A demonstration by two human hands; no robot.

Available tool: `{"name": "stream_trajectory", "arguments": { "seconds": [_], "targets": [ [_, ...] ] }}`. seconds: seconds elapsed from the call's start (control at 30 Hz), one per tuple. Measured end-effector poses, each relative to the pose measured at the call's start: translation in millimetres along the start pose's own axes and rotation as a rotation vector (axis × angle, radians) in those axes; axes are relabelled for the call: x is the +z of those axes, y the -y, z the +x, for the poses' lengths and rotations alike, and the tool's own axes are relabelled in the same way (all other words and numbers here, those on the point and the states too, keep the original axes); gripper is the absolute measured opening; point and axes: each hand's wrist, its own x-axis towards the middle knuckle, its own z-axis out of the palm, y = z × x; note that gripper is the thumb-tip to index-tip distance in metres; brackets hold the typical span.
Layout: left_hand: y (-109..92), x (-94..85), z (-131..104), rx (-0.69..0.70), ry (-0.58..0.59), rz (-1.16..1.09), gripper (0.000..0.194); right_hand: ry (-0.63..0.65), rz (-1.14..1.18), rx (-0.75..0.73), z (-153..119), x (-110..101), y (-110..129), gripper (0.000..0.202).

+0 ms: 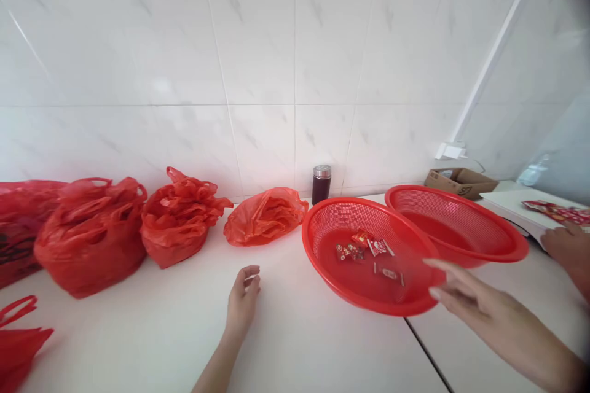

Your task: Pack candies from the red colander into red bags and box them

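My left hand (243,299) is over the white table with its fingers loosely curled and a gap between thumb and fingertips; I see nothing held in it. At the right rim of the nearer red plastic basket (369,307) is my right hand (474,301), slightly blurred, with fingers stretched out and apart. Whether it touches the rim I cannot tell. Inside that basket lie several small wrapped candies, among them a white-and-red one (380,247), a dark red one (389,272) and an orange-red one (362,237).
A second red basket (461,252) stands behind on the right. Red plastic bags (92,233) line the left, with a flatter bag (265,218) by a dark lidded cup (321,185). A cardboard box (461,183) sits against the wall. Another person's hand (569,252) is at far right.
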Motion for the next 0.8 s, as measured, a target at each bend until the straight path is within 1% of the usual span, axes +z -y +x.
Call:
{"name": "stream_trajectory", "arguments": {
  "seconds": [0.03, 0.07, 0.1, 0.13, 0.17, 0.2, 0.27, 0.33, 0.43, 0.5, 0.57, 0.63, 0.7, 0.77, 0.8],
  "targets": [
    [1, 3.8, 7, 0.073, -0.032, 0.067, 0.026, 0.088, 0.055, -0.082, 9, -3, 23, 0.044],
    [2, 7.2, 15, 0.145, -0.068, 0.133, 0.027, 0.169, 0.117, -0.169, 20, -2, 49, 0.040],
    [3, 10.0, 22, 0.214, -0.109, 0.197, 0.031, 0.256, 0.147, -0.256, 31, 4, 77, 0.036],
    [4, 11.9, 29, 0.277, -0.152, 0.258, 0.036, 0.334, 0.141, -0.328, 42, 15, 104, 0.032],
    [5, 12.9, 36, 0.331, -0.194, 0.315, 0.042, 0.427, 0.108, -0.402, 55, 30, 130, 0.030],
    [6, 12.8, 43, 0.378, -0.231, 0.369, 0.047, 0.472, 0.056, -0.481, 68, 49, 152, 0.028],
    [9, 10.5, 56, 0.450, -0.280, 0.470, 0.054, 0.511, -0.170, -0.636, 98, 93, 189, 0.027],
    [14, 7.1, 67, 0.501, -0.298, 0.564, 0.057, 0.520, -0.258, -0.680, 130, 138, 214, 0.023],
    [20, 3.2, 80, 0.555, -0.296, 0.690, 0.062, 0.563, -0.384, -0.720, 167, 195, 237, 0.022],
    [23, 1.8, 88, 0.580, -0.282, 0.762, 0.065, 0.607, -0.462, -0.752, 180, 223, 244, 0.031],
    [23, 0.8, 95, 0.597, -0.259, 0.825, 0.068, 0.643, -0.516, -0.789, 184, 243, 248, 0.034],
    [23, -0.1, 102, 0.601, -0.237, 0.876, 0.073, 0.671, -0.542, -0.820, 181, 258, 250, 0.032],
    [24, -1.0, 109, 0.581, -0.227, 0.913, 0.077, 0.692, -0.544, -0.839, 177, 266, 251, 0.033],
    [25, -1.5, 114, 0.541, -0.220, 0.939, 0.077, 0.697, -0.515, -0.847, 177, 267, 254, 0.033],
    [26, -1.5, 117, 0.518, -0.213, 0.950, 0.074, 0.687, -0.488, -0.850, 178, 264, 255, 0.033]
  ]
}}
